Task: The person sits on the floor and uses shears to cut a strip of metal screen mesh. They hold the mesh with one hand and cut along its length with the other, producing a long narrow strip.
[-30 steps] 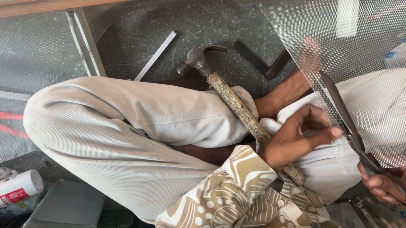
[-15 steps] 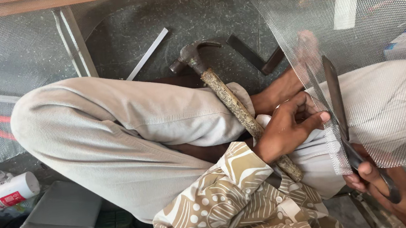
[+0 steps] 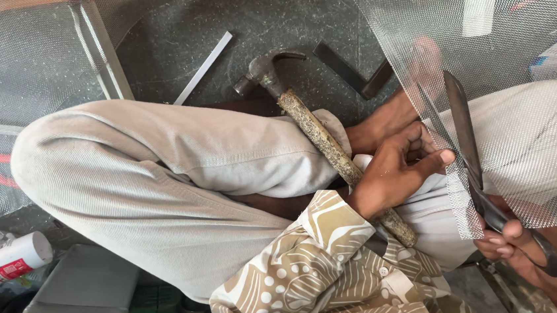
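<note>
Between your hands — mesh sheet [image 3: 521, 124], pinched at its edge by your left hand [image 3: 396, 174]; right hand [image 3: 531, 249] closed on the shears [image 3: 474, 161]. Keep mesh taut beside the blades — claw hammer [image 3: 320, 133] rests left of your pinch.

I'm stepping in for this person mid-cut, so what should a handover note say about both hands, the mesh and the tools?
Right hand: closed on the scissors, blades in the mesh sheet.
Left hand: pinching the mesh edge beside the blades.
Hammer: resting across the lap, head on the floor, unheld.
Done: a cut runs partway up the mesh from its lower edge.
Left: the mesh above the blade tips is still uncut.
</note>
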